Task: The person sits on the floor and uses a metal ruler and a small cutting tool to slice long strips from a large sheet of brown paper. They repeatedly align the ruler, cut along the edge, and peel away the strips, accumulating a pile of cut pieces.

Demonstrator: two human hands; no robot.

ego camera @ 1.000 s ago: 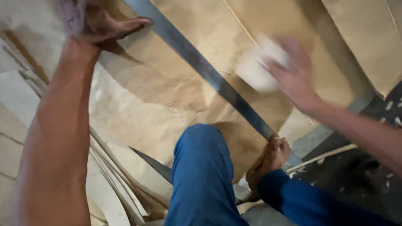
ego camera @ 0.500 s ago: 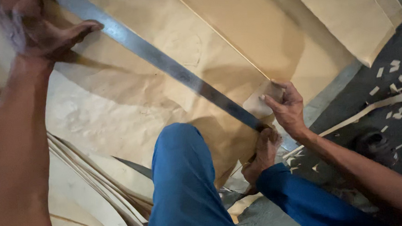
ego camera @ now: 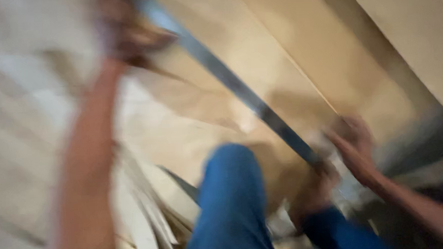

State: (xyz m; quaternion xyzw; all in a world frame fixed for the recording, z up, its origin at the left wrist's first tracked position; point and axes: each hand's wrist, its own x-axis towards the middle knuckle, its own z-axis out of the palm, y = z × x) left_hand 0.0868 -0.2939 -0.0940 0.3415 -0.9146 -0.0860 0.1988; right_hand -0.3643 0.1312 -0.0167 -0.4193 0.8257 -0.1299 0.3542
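Head view, heavily blurred by motion; fine detail lost throughout. A long grey metal straightedge lies diagonally across a large sheet of tan paper, running from upper left down toward lower right. The left hand sits at the upper end of the straightedge, arm stretched out from the lower left of the view; the palm looks pressed down on or right beside the strip, but whether the fingers are spread flat or curled cannot be told through the blur. The right hand is at the lower end of the straightedge, just beside its edge, forearm coming in from the lower right corner. Fingers look loosely bent toward the strip; whether they pinch anything cannot be told, and nothing held shows clearly. A knee in blue trousers rises in the lower middle, over the paper. A bare foot rests on or against the low end of the straightedge, with the blue trouser cuff below it. The tan sheet is creased and slightly rumpled under the left forearm. Further sheets of the same tan paper lie beyond the straightedge, one with a straight edge running parallel to it, another at the upper right. A pile of pale cut strips fans out at the lower left, beside the knee. Dark floor shows at the right edge, past the paper.
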